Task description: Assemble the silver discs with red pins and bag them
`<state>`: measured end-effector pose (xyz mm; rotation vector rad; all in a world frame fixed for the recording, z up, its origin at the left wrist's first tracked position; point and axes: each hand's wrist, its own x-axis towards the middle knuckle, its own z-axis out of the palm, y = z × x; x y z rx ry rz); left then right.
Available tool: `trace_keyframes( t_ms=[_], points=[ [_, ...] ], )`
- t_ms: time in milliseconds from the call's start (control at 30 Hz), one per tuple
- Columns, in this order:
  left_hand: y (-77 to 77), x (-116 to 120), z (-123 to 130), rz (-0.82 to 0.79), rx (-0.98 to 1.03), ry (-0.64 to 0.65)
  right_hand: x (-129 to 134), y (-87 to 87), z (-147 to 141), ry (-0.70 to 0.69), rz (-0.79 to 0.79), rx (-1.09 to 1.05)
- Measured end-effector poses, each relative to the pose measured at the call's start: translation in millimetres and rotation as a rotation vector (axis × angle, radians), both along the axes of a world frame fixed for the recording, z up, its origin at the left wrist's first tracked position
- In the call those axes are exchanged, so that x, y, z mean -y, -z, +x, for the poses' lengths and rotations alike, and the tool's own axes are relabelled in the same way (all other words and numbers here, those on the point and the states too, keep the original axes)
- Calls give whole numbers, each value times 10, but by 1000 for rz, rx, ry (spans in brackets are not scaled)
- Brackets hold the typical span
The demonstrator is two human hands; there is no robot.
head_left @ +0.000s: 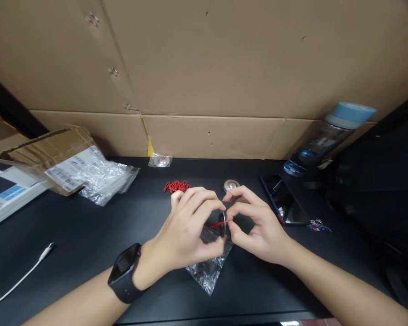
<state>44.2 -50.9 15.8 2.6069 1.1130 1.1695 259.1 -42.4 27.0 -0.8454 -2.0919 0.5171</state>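
Observation:
Between thumb and fingertips, my left hand [194, 226] grips a thin round metal disc [222, 223] by its edge, turned nearly side-on. A red cord [216, 224] passes at the disc's middle, and my right hand [255, 224] pinches its end on the right side. Under the hands lies a crumpled clear plastic bag [209, 271]. Just behind them are a bundle of red cords [177, 186], partly hidden by my left hand, and another round metal piece [231, 185]. Farther back, a small clear packet [160, 160] holds a round silver piece with red on it.
At left stand an open cardboard box [61, 154] with plastic bags [105, 179] and a white cable [23, 277]. To the right are a phone [285, 201], a keychain [318, 225], a tilted bottle [321, 140] and a black bag [377, 190]. Cardboard [204, 68] walls the table's back.

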Motion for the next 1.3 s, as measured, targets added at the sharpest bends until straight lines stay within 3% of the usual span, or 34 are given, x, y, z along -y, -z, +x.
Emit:
trace_keyframes(
  t_ms=[200, 467, 667, 800, 967, 1167, 1300],
  points=[
    [-48, -63, -62, -26, 22, -76, -57, -21, 72, 28, -13, -40],
    [-19, -106, -92, -132, -45, -43, -87, -14, 120, 42, 6, -12],
    [-26, -287, -287, -201, -114, -59, -209, 58, 187, 114, 42, 213],
    [-47, -394, -411, -216, -135, -74, -298, 115, 235, 154, -23, 388],
    [18, -427, -428, -189, -228, -27, -344, 110, 268, 169, -96, 463],
    [107, -452, -507, -89, -388, -174, -348, 84, 301, 164, -60, 444],
    [159, -495, -578, -36, -453, -207, -375, 114, 330, 164, -50, 445]
  ],
)
